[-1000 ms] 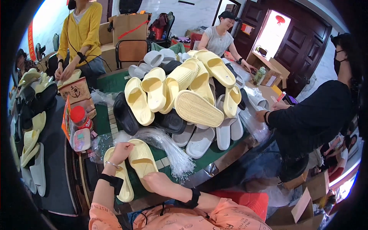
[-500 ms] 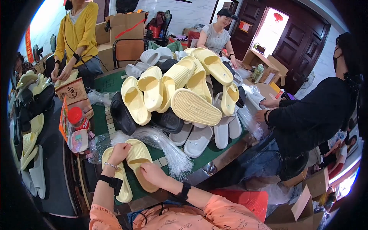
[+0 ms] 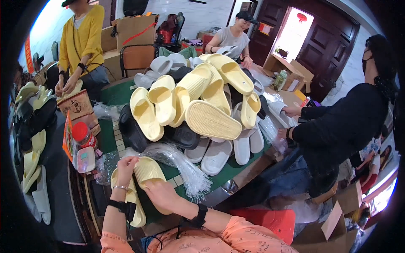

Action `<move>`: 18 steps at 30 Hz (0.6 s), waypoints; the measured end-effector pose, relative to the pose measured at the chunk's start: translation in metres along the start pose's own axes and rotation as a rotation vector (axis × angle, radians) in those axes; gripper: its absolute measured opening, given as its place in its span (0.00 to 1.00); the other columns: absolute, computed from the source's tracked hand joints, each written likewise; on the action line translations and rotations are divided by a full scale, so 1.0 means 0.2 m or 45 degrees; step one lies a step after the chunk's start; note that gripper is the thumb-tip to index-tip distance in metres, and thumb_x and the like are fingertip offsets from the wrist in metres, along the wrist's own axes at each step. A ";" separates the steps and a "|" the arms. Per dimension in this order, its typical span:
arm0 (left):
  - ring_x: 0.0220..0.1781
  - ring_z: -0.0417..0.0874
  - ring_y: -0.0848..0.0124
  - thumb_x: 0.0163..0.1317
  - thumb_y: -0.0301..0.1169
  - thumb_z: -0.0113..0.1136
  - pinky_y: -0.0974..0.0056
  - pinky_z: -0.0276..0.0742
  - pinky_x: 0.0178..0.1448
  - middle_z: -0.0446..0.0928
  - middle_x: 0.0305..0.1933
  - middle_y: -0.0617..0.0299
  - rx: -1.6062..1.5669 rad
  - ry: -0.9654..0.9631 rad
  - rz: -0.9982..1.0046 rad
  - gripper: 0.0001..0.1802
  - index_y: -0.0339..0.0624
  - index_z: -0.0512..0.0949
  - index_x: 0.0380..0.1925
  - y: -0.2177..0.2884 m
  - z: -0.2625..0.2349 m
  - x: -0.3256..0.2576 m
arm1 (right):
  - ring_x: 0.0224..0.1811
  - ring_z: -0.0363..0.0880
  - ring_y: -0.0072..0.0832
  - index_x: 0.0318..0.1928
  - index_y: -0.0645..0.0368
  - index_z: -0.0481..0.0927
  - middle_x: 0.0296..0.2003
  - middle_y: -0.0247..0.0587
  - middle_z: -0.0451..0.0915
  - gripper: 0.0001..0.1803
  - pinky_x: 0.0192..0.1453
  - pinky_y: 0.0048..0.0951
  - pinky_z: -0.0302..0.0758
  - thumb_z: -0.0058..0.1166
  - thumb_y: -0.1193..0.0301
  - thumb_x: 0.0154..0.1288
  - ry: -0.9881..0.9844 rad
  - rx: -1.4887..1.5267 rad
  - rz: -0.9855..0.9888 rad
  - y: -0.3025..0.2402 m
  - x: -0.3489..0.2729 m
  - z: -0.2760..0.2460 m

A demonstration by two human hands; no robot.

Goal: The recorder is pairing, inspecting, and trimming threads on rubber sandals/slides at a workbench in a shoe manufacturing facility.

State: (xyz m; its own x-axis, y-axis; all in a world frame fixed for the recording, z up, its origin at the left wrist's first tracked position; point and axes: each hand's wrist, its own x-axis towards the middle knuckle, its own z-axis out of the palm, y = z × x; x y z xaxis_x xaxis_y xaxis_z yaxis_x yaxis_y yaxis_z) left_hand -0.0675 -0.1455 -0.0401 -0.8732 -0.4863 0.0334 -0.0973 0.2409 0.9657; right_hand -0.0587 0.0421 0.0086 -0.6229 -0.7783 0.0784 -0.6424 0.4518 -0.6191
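Two pale yellow slippers lie side by side at the table's near edge. Over the right-hand slipper [image 3: 148, 168], my right hand [image 3: 161, 195] is closed at the foot opening, its fingertips partly hidden by the strap. My left hand [image 3: 127, 165] is pinched at the strap's upper left side, between the two slippers; anything in the pinch is too small to make out. Below my left wrist rests the other slipper [image 3: 136, 206], partly covered by my forearm. A bundle of thin clear plastic strands [image 3: 185, 168] lies just beyond, to the right.
A tall pile of yellow, black and grey slippers [image 3: 213, 120] fills the table's middle. At left stand a red-lidded jar [image 3: 80, 132] and a small plastic tub [image 3: 86, 160]. More slippers [image 3: 36, 154] line the far left. Three people work around the table. A red stool [image 3: 270, 223] is at lower right.
My right hand has moved slightly left and up, further over the slipper's opening. My left hand stays near the strap with its fingers raised a little. Across the table, a person now holds up a grey slipper.
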 end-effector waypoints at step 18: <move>0.28 0.63 0.82 0.66 0.42 0.40 0.78 0.61 0.30 0.63 0.44 0.67 -0.601 0.221 -0.112 0.30 0.58 0.43 0.65 0.02 -0.02 -0.11 | 0.30 0.74 0.31 0.37 0.64 0.71 0.27 0.45 0.75 0.09 0.34 0.29 0.69 0.45 0.70 0.61 0.261 0.849 -0.088 0.08 0.58 0.21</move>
State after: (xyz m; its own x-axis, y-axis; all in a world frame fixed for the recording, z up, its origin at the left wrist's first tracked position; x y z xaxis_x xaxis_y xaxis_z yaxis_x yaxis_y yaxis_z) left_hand -0.0467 -0.1385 -0.0363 -0.7753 -0.6297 -0.0495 0.0945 -0.1932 0.9766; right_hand -0.1218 -0.0593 -0.0253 -0.7041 -0.6682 0.2402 -0.3138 -0.0107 -0.9494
